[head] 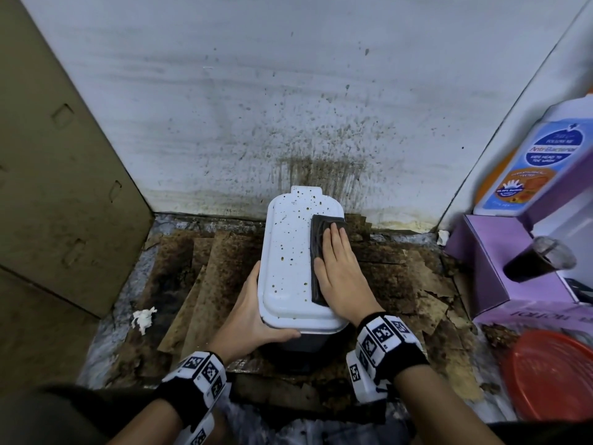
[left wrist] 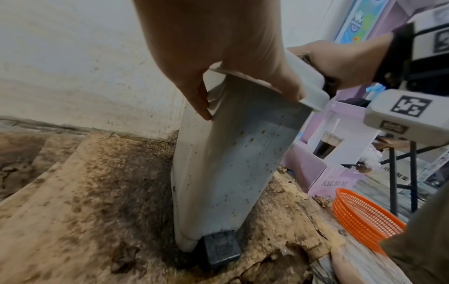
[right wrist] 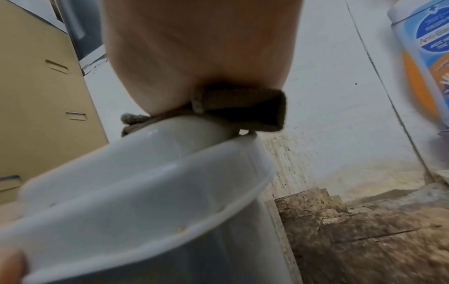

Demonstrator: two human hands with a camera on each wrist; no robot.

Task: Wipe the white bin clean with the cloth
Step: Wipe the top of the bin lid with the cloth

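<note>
The white bin [head: 288,261] stands on the floor against the wall, its lid speckled with brown spots. A dark grey folded cloth [head: 321,232] lies on the lid's right side. My right hand [head: 335,264] presses flat on the cloth with straight fingers. My left hand [head: 253,316] grips the bin's near left corner, fingers along the side and thumb across the front rim. In the left wrist view the left hand [left wrist: 218,67] holds under the lid edge of the spotted bin [left wrist: 230,163]. In the right wrist view the cloth [right wrist: 243,109] sits squeezed between palm and lid [right wrist: 145,182].
Stained wall [head: 288,123] behind. A cardboard box [head: 57,187] stands left. Soiled cardboard sheets [head: 199,268] cover the floor, with a crumpled tissue [head: 142,319]. Right: purple box [head: 500,268], wash bottle [head: 529,165], dark drink cup [head: 536,261], orange basket [head: 552,380].
</note>
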